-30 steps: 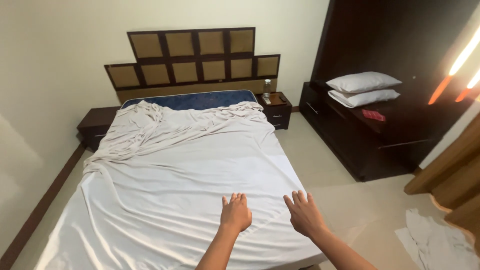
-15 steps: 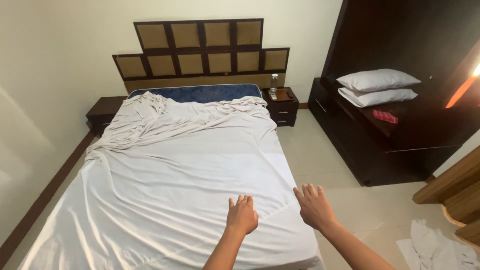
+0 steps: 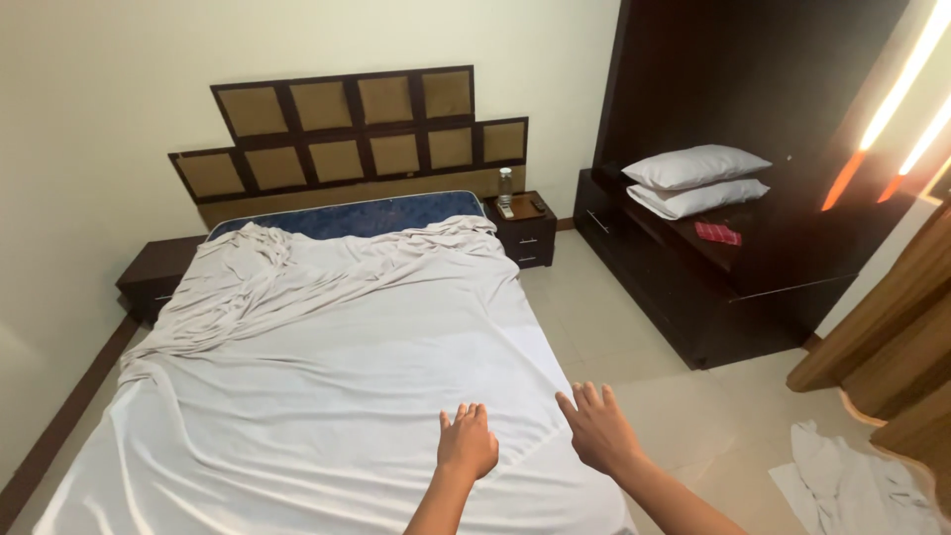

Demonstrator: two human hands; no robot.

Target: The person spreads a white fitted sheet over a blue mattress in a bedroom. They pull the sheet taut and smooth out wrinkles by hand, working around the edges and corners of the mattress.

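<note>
Your bed [image 3: 59, 436] fills most of the view, its white sheet [image 3: 327, 376] spread flat near you and rumpled toward the headboard [image 3: 357, 139]. Two white pillows [image 3: 698, 178] sit stacked on the dark cabinet [image 3: 713, 287] to the right. Your left hand [image 3: 468, 443] rests over the sheet's near right corner, fingers loosely curled, holding nothing; your right hand [image 3: 597, 428] hovers beside it, fingers spread.

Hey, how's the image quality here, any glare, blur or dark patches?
Head view: bright orange-white light streaks flare at the upper right; the dark wardrobe loses detail in shadow; the white sheet is evenly lit and its wrinkles sharp; both hands, left and right, look crisp; straight edges bow slightly, as through a wide lens.
</note>
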